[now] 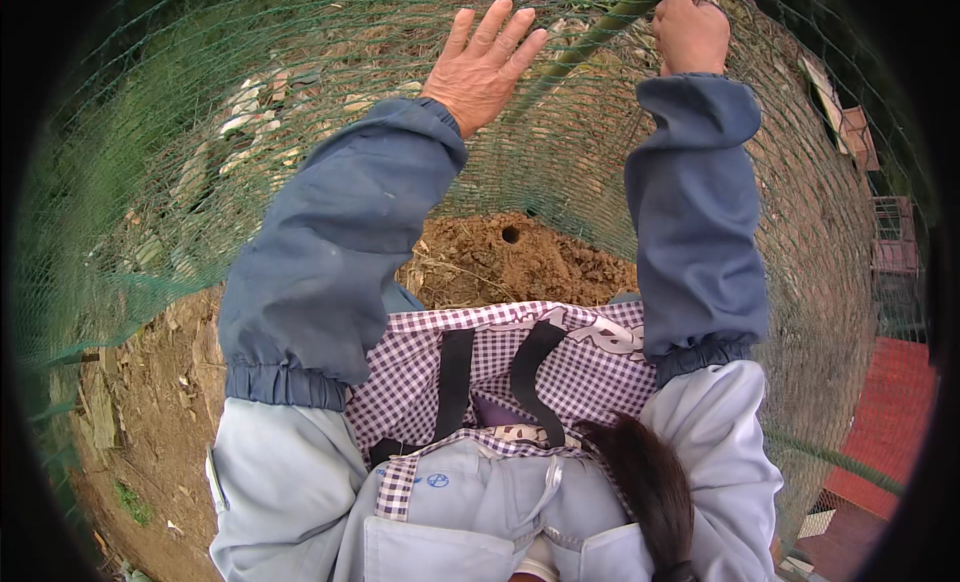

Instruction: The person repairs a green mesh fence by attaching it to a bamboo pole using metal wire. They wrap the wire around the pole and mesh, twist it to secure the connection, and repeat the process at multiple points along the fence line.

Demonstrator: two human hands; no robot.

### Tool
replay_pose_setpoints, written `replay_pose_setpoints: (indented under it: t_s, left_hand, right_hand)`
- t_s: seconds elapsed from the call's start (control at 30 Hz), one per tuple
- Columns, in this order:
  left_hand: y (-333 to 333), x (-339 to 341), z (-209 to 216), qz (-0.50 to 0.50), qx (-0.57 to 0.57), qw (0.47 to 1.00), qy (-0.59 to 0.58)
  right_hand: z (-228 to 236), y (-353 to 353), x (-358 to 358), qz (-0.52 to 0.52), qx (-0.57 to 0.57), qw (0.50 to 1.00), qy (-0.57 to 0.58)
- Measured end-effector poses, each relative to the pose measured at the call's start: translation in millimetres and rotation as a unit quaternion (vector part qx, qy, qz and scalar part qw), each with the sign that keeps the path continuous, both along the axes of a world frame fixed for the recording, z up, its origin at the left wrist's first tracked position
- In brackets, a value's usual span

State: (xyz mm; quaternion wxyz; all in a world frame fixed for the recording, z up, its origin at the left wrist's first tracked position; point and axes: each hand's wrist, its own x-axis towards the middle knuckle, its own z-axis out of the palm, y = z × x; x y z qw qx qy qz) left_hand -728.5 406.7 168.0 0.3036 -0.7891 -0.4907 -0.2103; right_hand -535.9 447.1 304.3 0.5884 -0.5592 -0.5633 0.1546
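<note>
My left hand [484, 70] is stretched forward with its fingers spread, against or just above the green mesh netting [560, 122]; I cannot tell whether it touches. It holds nothing. My right hand [692, 34] is closed beside the upper part of a green pole [600, 32], which slants up to the right. A thin dark piece shows by its fingers at the frame's top edge, but what it grips is hidden. Blue sleeve covers are on both forearms.
Loose brown soil [570, 257] with a small round hole [511, 234] lies in front of my checked apron [410, 382]. Stones [245, 107] show through the netting at left. A red panel [890, 422] stands at right, below wooden boards [858, 137].
</note>
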Motion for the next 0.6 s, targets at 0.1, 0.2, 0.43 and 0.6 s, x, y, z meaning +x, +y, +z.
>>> replay_pose_setpoints:
  t_s: [0.1,0.2,0.43,0.6]
  left_hand:
    - [1.8,-4.5,-3.6,-0.001,0.030,1.000,0.008]
    - [3.9,-14.7,-9.8,-0.021,-0.020,1.000,-0.009]
    - [8.2,-25.4,-19.3,0.005,-0.057,0.998,0.027]
    - [10.0,-27.6,-19.8,-0.013,-0.018,1.000,0.017]
  right_hand:
    - [1.0,-13.5,-8.3,0.127,-0.007,0.986,0.108]
    - [2.3,-44.3,-4.6,0.232,-0.046,0.960,0.152]
    - [-18.1,-130.4,22.9,0.501,-0.175,0.842,0.102]
    - [2.3,-177.5,45.2,0.413,0.055,0.896,0.156]
